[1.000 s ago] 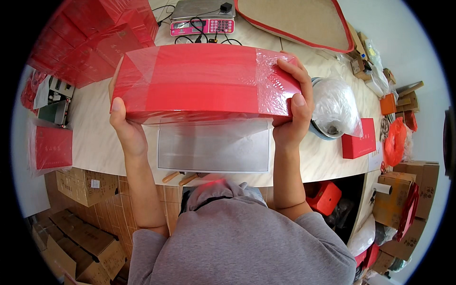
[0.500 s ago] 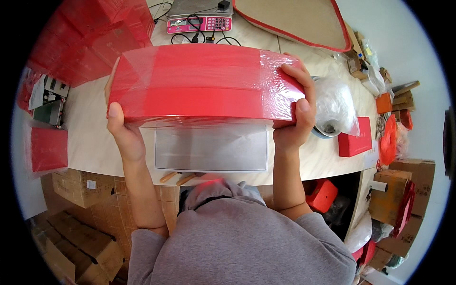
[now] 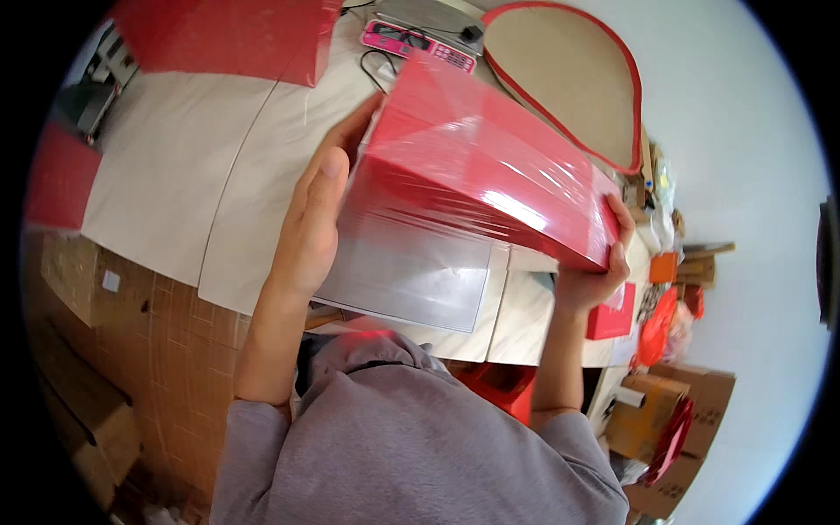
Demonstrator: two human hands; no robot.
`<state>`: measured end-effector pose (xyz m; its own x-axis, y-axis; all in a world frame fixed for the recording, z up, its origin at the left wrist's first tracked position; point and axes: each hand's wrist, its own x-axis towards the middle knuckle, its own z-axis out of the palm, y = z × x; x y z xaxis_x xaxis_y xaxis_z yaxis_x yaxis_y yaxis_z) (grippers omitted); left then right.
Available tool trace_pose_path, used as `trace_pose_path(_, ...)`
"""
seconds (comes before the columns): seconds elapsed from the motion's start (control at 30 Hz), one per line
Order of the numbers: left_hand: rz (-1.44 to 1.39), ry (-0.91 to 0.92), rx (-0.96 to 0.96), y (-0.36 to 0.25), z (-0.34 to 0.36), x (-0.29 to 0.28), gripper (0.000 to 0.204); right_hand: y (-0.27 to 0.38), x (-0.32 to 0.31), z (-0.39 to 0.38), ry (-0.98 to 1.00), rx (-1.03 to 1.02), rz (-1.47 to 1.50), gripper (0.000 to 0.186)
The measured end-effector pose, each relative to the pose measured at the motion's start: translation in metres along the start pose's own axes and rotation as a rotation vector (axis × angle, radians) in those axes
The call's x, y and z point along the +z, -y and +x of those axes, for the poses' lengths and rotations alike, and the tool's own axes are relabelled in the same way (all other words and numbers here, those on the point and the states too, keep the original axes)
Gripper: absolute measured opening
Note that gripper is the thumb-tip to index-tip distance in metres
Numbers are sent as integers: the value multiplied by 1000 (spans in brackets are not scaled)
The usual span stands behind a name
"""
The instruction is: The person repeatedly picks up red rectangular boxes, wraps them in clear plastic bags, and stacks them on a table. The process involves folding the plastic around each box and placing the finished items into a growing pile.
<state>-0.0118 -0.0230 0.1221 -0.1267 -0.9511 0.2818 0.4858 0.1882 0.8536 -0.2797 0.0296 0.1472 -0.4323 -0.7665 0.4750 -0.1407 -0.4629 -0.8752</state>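
Observation:
Between my two hands is a large red box (image 3: 499, 166) wrapped in clear film, raised above the table and tilted down to the right. My left hand (image 3: 319, 210) presses flat against its left end, thumb up along the near corner. Around the right end curl the fingers of my right hand (image 3: 608, 254). Beneath the box lies a grey sheet with a dark border (image 3: 411, 280) on the pale table (image 3: 166, 157).
Red wrapped boxes (image 3: 227, 35) stand at the far left. A pink scale (image 3: 420, 44) with black cables sits at the back, beside a beige red-edged panel (image 3: 569, 79). A smaller red box (image 3: 612, 313) is on the right, with cartons (image 3: 647, 420) below.
The view has turned, so the surroundings appear rotated. The box has gone from roughly level to slanting down rightward, still held at both ends. My left hand has flattened more along its end.

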Motion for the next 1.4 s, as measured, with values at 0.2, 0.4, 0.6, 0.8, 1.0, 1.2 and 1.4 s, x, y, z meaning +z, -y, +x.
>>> trace_pose_path(0.2,239,-225,-92,-2,-33,-78,53,53,-8,44,258,-289,-589,70)
trace_pose_path(0.4,154,-383,-283,7,-89,-127,45,87,106,59,1037,-171,-855,93)
trace_pose_path(0.6,106,-506,-361,15,-131,-150,39,71,162,48,1171,-161,-927,92)
trace_pose_path(0.8,87,-527,-427,25,-144,-154,38,91,161,42,1179,-347,-871,88)
trace_pose_path(1.0,124,-582,-269,21,-119,-144,44,107,80,49,937,-83,-608,116)
trace_pose_path(1.2,256,-633,-113,4,-93,-138,50,58,-17,13,848,98,-579,127)
trace_pose_path(1.4,378,-483,-132,4,-82,-120,54,10,-90,-2,885,292,-540,120)
